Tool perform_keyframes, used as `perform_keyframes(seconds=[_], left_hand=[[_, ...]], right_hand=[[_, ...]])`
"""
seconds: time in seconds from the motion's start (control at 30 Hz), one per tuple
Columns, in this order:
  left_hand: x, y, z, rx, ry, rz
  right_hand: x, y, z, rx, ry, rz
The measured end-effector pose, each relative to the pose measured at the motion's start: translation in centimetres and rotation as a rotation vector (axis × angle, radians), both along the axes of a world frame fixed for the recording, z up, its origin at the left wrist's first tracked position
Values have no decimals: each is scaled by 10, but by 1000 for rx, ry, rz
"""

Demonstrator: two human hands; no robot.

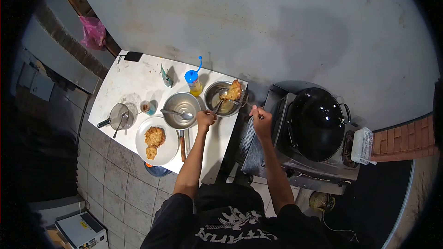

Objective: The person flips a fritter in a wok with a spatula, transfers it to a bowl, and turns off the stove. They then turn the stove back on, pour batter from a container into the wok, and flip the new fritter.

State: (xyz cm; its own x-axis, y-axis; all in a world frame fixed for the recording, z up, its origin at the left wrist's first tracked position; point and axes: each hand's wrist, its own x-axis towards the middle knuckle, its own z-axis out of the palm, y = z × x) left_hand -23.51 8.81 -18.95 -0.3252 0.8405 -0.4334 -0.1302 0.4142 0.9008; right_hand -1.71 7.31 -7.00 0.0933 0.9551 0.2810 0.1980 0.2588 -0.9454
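Note:
My left hand [206,119] is closed on the handle of a spoon [218,106] that reaches into a steel bowl [209,93]. My right hand [261,114] is closed on the thin handle of a utensil [245,103] at that bowl's right side. A golden fried piece [234,91] rests on the utensils over the bowl's right rim. Left of it stands a larger metal pan [170,102] with a wooden handle [182,146] and a spoon [185,115] in it. Several fried pieces [154,137] lie on a white plate [141,150].
A black wok [317,123] sits on the stove [304,174] at right, beside a clear plastic container [362,145]. On the white table [110,97] are a blue-capped oil bottle [194,83], a small jar [147,107] and a strainer [121,114]. A wall rises behind.

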Motion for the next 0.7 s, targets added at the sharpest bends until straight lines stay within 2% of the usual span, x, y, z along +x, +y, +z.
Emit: perform_keyframes(seconds=[0.07,0.2,0.3,0.37,0.47,0.7], left_hand=[[1,4,5,-40,80,-105],[9,8,7,-106,-6,-32],[6,5,-1,-27,117,-112],[5,-1,5,2,357,-120],[7,-6,21,-86,453,-138],[7,-8,13,-31,435,-130]], right_hand=[[-6,-8,1,-9,-29,-32],[-17,-21,8,-79,-77,-46],[-20,-16,-1,-71,-77,-32],[-22,-10,-8,13,-103,6],[-25,0,-12,26,-118,49],[-36,23,-12,60,-211,72]])
